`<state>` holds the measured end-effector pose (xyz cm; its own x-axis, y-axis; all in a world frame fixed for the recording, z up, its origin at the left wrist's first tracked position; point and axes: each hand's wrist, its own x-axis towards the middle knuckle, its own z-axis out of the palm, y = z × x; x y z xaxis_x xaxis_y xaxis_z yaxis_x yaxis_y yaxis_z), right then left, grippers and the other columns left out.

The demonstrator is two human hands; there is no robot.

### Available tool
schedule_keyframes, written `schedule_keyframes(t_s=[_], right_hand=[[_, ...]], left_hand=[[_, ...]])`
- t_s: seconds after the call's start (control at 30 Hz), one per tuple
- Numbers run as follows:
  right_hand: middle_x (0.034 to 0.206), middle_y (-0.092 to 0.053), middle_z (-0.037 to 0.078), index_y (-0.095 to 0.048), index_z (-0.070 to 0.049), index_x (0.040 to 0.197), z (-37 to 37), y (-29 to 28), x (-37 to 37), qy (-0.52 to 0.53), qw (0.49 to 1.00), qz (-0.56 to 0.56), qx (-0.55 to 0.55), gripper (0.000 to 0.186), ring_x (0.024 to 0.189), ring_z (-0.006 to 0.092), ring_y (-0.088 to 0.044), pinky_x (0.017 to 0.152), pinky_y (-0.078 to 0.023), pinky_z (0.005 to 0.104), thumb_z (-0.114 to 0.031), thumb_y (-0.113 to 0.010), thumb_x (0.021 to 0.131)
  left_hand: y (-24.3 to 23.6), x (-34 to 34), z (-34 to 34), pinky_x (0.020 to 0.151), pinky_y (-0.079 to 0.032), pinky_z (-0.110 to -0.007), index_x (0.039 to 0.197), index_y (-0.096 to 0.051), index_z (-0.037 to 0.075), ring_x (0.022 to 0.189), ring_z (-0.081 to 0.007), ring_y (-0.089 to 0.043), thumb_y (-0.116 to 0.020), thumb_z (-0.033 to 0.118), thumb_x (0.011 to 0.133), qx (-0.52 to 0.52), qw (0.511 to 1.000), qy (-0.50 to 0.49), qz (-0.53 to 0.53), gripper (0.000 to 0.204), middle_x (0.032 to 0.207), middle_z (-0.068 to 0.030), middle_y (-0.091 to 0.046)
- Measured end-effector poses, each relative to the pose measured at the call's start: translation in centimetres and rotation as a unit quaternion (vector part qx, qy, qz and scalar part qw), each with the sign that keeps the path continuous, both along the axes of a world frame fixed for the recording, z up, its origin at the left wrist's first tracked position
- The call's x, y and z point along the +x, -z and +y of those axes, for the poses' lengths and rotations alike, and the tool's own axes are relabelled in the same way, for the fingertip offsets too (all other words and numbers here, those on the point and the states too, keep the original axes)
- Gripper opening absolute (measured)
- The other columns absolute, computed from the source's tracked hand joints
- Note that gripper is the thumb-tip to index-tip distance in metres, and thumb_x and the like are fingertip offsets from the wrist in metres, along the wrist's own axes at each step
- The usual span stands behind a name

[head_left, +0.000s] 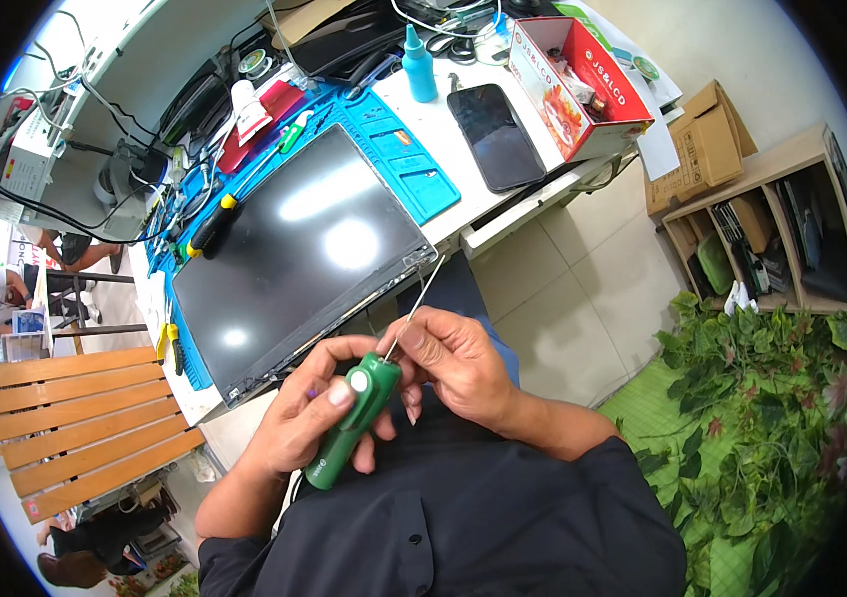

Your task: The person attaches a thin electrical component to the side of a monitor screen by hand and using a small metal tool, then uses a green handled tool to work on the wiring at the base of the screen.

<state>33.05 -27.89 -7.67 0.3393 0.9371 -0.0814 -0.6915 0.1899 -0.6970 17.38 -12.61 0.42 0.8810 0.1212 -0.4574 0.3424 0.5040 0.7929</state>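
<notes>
My left hand (289, 423) is wrapped round a green handheld tool (346, 438) with a rounded body and a white round button, the thumb lying beside the button. A thin metal rod (427, 286) runs up and to the right from the tool's top end. My right hand (463, 368) pinches this rod between thumb and fingers, just above the tool. Whether the rod is seated in the tool, I cannot tell. Beyond my hands, a laptop screen panel (284, 289) lies face up, its dark surface reflecting bright lights and its near edge strip exposed.
Under the panel is a blue work mat (414, 179) holding screwdrivers and a yellow-handled tool (212, 227). Right of it are a phone (496, 139), a teal bottle (419, 70) and a red box (583, 95). A wooden bench (85, 423) stands left; leafy plants (742, 398) are right.
</notes>
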Motion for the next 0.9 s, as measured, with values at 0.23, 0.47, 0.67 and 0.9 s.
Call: schedule_keyframes(t_s=[0.23,0.47,0.67,0.9], right_hand=[[0.082,-0.069,0.006,-0.066,-0.004,0.102,0.6,1.1,-1.6,0.059,0.997,0.053,0.004,0.028,0.062,0.0126,-0.064,0.053,-0.054,0.0291,-0.026,-0.059,0.118],[0.075,-0.066,0.003,-0.066,-0.005,0.096,2.1,-0.3,-2.4,0.086,0.990,0.113,-0.022,0.029,0.057,0.0083,-0.060,0.053,-0.052,0.0265,-0.026,-0.063,0.117],[0.075,-0.065,0.003,-0.067,-0.004,0.098,2.5,-0.1,-2.6,0.104,0.992,0.056,-0.040,0.030,0.058,0.0091,-0.062,0.052,-0.053,0.0272,-0.027,-0.063,0.117],[0.078,-0.067,0.004,-0.070,-0.002,0.107,2.5,-1.4,-1.2,0.048,0.997,0.042,-0.040,0.033,0.061,0.0114,-0.064,0.054,-0.054,0.0278,-0.031,-0.059,0.119]], left_hand=[[1.0,-2.1,0.8,0.085,-0.069,-0.054,0.174,-0.023,0.000,0.110,-0.0452,-0.077,-0.052,0.012,0.110,-0.029,0.992,0.042,-0.111,0.072,0.138,-0.0379,-0.064],[2.4,-1.2,1.2,0.090,-0.063,-0.041,0.152,-0.062,0.011,0.109,-0.0320,-0.075,-0.105,0.021,0.076,0.612,0.745,0.030,-0.265,0.088,0.136,-0.0218,-0.065],[4.4,-1.5,0.6,0.082,-0.061,-0.040,0.133,-0.069,0.010,0.101,-0.0290,-0.074,-0.106,0.036,0.073,0.727,0.624,-0.097,-0.271,0.075,0.123,-0.0206,-0.071],[3.5,-0.8,1.1,0.085,-0.063,-0.040,0.130,-0.073,0.004,0.102,-0.0299,-0.076,-0.101,0.020,0.076,0.716,0.648,-0.140,-0.220,0.062,0.116,-0.0173,-0.073]])
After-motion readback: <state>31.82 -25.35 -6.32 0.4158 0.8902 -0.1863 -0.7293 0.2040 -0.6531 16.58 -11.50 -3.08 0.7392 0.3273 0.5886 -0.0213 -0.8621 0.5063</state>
